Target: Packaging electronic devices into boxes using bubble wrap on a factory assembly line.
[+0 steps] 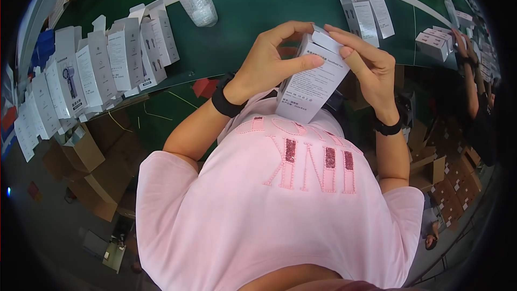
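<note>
A white printed carton is held upright but tilted, close against my body at the near edge of the green table. My left hand grips its left side, thumb lying across the printed face and fingers behind the top. At the upper right corner my right hand has its fingers and thumb on the carton's top flap, which looks nearly closed. What is inside the carton is hidden. Each wrist wears a black band.
Several white cartons, some with flaps up, stand in a row at the left. A bubble-wrapped bundle lies at the back. More cartons stand back right; brown boxes sit below the table. Another person's arm reaches in at far right.
</note>
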{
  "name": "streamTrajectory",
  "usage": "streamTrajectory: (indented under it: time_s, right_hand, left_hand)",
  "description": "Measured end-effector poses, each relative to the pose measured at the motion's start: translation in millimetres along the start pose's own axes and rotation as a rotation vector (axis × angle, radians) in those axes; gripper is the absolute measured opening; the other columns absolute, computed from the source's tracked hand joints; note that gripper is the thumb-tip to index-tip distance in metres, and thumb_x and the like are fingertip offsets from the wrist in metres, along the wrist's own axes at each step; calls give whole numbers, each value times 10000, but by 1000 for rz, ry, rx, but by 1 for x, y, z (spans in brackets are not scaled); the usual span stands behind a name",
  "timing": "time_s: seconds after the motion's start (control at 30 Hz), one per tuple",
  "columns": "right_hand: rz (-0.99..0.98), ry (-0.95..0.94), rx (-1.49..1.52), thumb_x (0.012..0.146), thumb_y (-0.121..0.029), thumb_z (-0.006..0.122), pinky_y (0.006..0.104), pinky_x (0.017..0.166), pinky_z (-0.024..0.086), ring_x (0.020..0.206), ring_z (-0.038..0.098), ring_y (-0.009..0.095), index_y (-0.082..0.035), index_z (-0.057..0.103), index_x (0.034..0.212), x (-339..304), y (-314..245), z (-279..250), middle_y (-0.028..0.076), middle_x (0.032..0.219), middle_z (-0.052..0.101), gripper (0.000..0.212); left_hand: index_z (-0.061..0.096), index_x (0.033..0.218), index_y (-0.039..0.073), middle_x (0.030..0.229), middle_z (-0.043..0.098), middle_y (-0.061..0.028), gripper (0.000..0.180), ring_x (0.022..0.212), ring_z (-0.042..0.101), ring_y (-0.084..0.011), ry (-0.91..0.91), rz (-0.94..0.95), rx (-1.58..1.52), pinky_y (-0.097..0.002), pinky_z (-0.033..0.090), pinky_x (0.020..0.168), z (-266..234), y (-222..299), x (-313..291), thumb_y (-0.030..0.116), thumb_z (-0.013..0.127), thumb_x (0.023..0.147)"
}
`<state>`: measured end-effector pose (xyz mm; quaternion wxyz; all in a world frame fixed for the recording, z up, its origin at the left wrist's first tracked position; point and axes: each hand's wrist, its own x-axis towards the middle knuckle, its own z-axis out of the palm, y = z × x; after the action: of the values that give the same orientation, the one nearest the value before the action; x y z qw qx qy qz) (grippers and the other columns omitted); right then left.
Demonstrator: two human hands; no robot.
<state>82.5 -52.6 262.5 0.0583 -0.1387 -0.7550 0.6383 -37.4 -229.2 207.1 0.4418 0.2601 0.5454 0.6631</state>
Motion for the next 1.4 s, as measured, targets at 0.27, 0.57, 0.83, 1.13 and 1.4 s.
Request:
streamTrajectory:
  time_s: [0.27, 0.57, 0.83, 1.13, 1.4]
  right_hand:
    - [-1, -71, -165, 928, -42, 576, 245, 854, 493, 1011, 642, 152, -3, 655, 1179, -5, -1, -44, 140, 1161, 674, 267]
    - [-112, -115, -238, 947, -91, 533, 354, 1022, 407, 1203, 558, 264, -6, 640, 1190, -42, 18, -79, 172, 1273, 604, 278]
    - [197, 57, 319, 883, -20, 625, 287, 891, 487, 985, 641, 165, 8, 688, 1074, -45, 46, -132, 129, 1120, 686, 204]
    - [-90, -26, -38, 822, -77, 690, 338, 977, 430, 1178, 548, 236, 7, 675, 1087, -65, 62, -169, 174, 1285, 574, 278]
    - [79, 200, -161, 749, -99, 773, 331, 962, 427, 1108, 561, 203, 28, 603, 1223, -63, 85, -201, 135, 1181, 621, 520]
  left_hand:
    - [501, 1241, 58, 1185, 611, -150, 628, 1101, 585, -228, -2, -1, -95, -355, 511, 908, 26, 2, 23, 136, 840, 718]
    - [564, 1270, 49, 1243, 588, -137, 551, 1140, 571, -225, -20, -22, -119, -363, 487, 961, 73, -19, 37, 96, 790, 769]
    - [552, 1308, 39, 1227, 607, -132, 554, 1120, 579, -199, -13, -86, -120, -336, 483, 957, 116, -29, 62, 70, 760, 795]
    - [615, 1185, 11, 1263, 588, -124, 362, 1086, 583, -177, 19, -127, -216, -307, 477, 935, 147, -40, 84, 23, 694, 832]
    - [340, 1472, 70, 1493, 373, -145, 716, 1393, 308, -263, 113, -182, 215, -423, 289, 1111, 137, -37, 113, 258, 697, 881]
